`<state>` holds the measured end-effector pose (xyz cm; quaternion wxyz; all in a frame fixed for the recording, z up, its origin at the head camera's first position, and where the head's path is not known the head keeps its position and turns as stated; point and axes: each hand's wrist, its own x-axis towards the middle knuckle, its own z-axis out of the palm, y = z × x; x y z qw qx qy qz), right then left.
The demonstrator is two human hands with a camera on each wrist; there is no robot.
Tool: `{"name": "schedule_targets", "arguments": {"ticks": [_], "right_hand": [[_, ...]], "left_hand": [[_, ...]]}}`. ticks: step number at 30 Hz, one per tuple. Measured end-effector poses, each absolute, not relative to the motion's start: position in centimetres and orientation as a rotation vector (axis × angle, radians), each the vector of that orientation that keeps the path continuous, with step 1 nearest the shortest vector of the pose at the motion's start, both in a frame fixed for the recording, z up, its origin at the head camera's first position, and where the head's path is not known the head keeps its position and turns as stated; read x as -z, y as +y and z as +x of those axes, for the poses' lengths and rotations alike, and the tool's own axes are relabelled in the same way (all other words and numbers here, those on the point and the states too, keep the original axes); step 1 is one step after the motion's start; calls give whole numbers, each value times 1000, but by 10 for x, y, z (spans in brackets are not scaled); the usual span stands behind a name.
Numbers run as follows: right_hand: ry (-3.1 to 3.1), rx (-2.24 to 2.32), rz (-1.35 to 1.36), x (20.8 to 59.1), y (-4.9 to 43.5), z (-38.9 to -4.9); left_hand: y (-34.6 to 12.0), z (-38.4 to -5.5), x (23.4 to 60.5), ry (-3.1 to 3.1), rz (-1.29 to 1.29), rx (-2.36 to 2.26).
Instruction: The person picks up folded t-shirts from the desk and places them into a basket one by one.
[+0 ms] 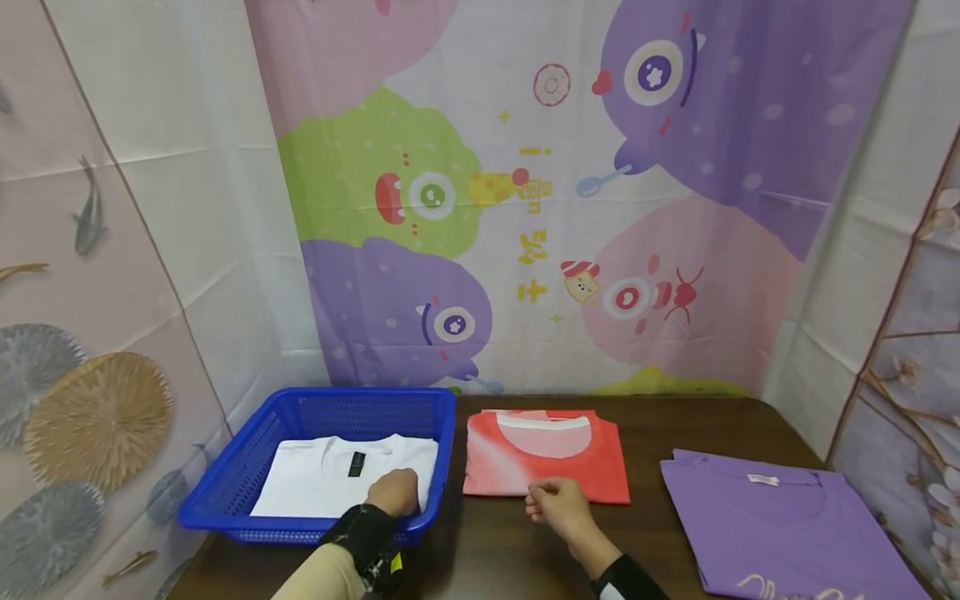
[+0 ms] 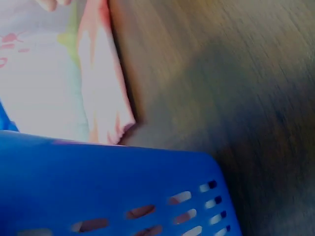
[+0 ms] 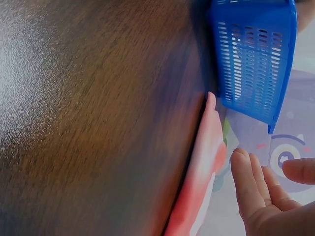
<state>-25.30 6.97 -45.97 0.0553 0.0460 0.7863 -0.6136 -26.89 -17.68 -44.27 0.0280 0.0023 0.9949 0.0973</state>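
A blue plastic basket (image 1: 225, 479) holds a folded white T-shirt (image 1: 300, 487) with a black neck label. My left hand (image 1: 396, 493) reaches down inside the basket, over the shirt's right side; its fingertips are hidden in the head view, and I cannot tell if they pinch the cloth. To the right of the basket lies a folded red and pink T-shirt (image 1: 600, 467). My right hand (image 1: 562, 507) is at that shirt's front edge, fingers loosely bent; in the right wrist view the thumb (image 3: 300, 170) stands apart from the fingers and nothing is between them.
On the right of the brown table (image 1: 480, 558) lies a folded purple T-shirt (image 1: 757, 525) with pale lettering at its near end. A cartoon-printed curtain (image 1: 525, 350) hangs behind the table, and patterned cloth walls (image 1: 255, 317) stand on both sides.
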Motion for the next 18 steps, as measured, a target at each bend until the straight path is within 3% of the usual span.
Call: {"name": "schedule_targets", "arguments": {"ticks": [10, 18], "right_hand": [[2414, 1823, 186, 457, 82, -255], [2553, 1707, 311, 455, 102, -263]], "left_hand": [[-166, -257, 407, 3333, 43, -693], [-117, -242, 388, 3395, 243, -1249]]}}
